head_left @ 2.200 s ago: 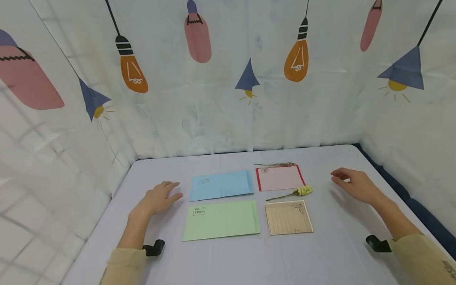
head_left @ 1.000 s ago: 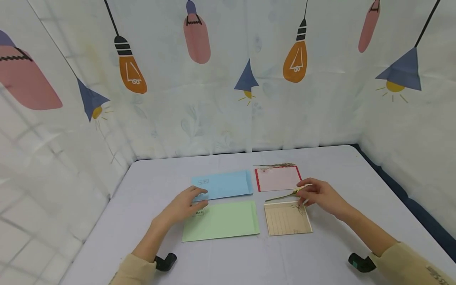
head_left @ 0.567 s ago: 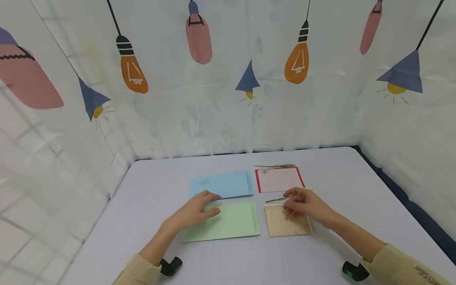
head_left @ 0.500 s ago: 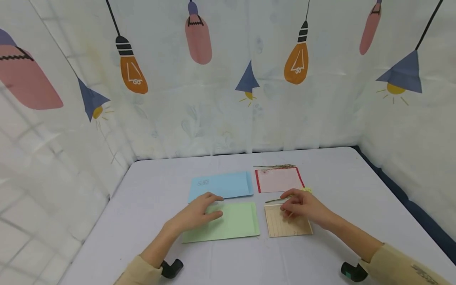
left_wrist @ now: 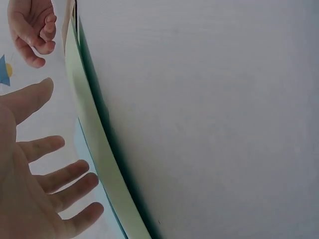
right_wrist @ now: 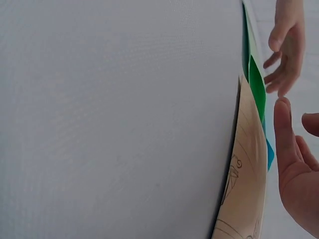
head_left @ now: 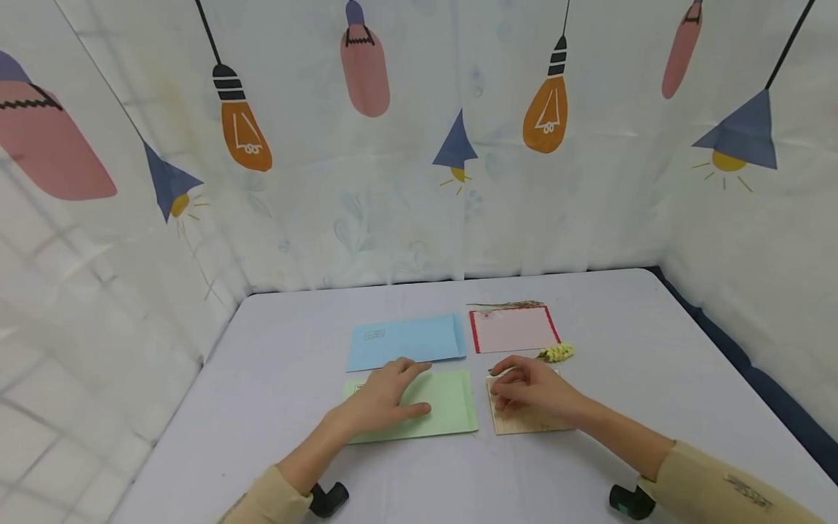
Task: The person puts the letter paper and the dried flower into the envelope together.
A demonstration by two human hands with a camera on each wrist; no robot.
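Observation:
My left hand (head_left: 386, 399) is over the light green envelope (head_left: 452, 407), fingers spread. In the left wrist view nothing lies between the fingers of that hand (left_wrist: 45, 194), and the envelope's edge (left_wrist: 102, 149) runs beside them. My right hand (head_left: 533, 389) hovers over the tan lined card (head_left: 524, 423) with loosely bent fingers, covering much of it; it appears to hold nothing. Beside that hand (right_wrist: 299, 174), the right wrist view has the card (right_wrist: 249, 159) with its dark line drawing. A yellow flower sprig (head_left: 558, 353) lies just behind the right hand, its stem mostly hidden.
Behind the green envelope lies a light blue envelope (head_left: 406, 343). A pink card with a red border (head_left: 513, 331) lies to its right, a thin dried sprig (head_left: 517, 304) along its far edge. White cloth covers the table (head_left: 294, 327); a printed curtain (head_left: 393, 218) hangs behind.
Both hands have moved inward from the sides: the left rightward over the green envelope, the right leftward past the yellow flower and over the tan card. Cards and envelopes lie as before.

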